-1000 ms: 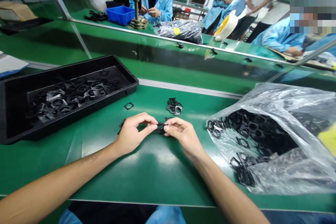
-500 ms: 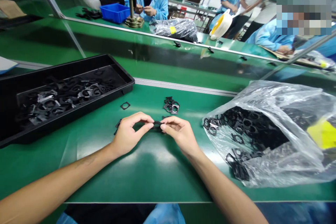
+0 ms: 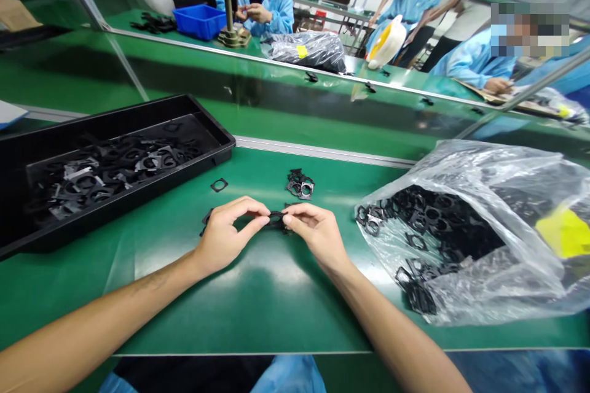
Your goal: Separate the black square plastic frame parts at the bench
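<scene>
Black frame (image 3: pixel 276 215) sat between the fingertips of both hands, held just above the green desk (image 3: pixel 258 313) near its middle. The left hand (image 3: pixel 230 230) pinched one end between thumb and fingers; the right hand (image 3: pixel 318 230) gripped the other end the same way. Half a second earlier the frame had looked nearly edge-on, whereas now a little of its opening seemed to show, though the fingers hid much of it.

Both hands had otherwise kept their places. Beyond them, the small pile of dark parts (image 3: pixel 295 183) lay as before, and the single flat frame (image 3: pixel 214 186) remained beside the black tray (image 3: pixel 184 175), which held many loose pieces. Another dark piece (image 3: pixel 206 218) was partly hidden behind the left hand. To the right, the clear plastic bag (image 3: pixel 498 166) still lay open with parts spilling from its mouth. Across the partition, the co-worker in a blue smock (image 3: pixel 282 12) had shifted their hands slightly.
</scene>
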Demonstrator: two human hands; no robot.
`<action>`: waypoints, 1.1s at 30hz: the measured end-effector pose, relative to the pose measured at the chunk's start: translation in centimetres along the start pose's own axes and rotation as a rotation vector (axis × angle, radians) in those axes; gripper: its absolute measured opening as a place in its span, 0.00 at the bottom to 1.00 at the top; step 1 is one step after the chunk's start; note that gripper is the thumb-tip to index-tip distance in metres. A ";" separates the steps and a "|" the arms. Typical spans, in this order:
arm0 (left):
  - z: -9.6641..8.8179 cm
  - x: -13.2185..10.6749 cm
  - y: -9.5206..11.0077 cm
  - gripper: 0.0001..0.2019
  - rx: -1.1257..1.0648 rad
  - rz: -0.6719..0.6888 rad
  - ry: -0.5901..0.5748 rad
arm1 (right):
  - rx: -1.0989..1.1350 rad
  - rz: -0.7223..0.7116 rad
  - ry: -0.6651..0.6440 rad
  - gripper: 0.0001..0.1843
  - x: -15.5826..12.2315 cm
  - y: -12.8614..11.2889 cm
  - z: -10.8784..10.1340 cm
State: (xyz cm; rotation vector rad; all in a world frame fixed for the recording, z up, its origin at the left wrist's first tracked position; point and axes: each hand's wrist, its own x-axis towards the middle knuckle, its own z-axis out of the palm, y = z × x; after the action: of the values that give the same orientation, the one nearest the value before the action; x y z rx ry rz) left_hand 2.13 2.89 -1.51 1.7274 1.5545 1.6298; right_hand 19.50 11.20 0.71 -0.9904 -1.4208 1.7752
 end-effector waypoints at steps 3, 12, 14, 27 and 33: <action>0.0 0.0 -0.1 0.03 -0.003 -0.009 -0.007 | 0.016 0.005 -0.005 0.13 0.0 0.0 0.0; 0.1 -0.2 -0.3 0.05 0.008 -0.068 -0.002 | -0.008 -0.001 -0.021 0.14 0.0 0.0 -0.1; 0.1 -0.2 -0.2 0.05 0.015 -0.056 0.004 | -0.013 -0.009 -0.016 0.13 0.0 0.0 0.0; 0.0 0.1 -0.5 0.09 0.096 0.194 -0.016 | 0.165 0.196 -0.013 0.14 0.1 -0.9 0.1; -0.1 0.4 -0.9 0.08 0.133 0.290 -0.003 | 0.103 0.183 -0.066 0.17 0.5 -0.6 -0.1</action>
State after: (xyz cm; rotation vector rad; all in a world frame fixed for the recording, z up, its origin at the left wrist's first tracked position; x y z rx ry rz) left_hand 1.49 3.47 -1.98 2.1084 1.4969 1.6837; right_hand 19.35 11.75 1.20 -1.0436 -1.2992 2.0092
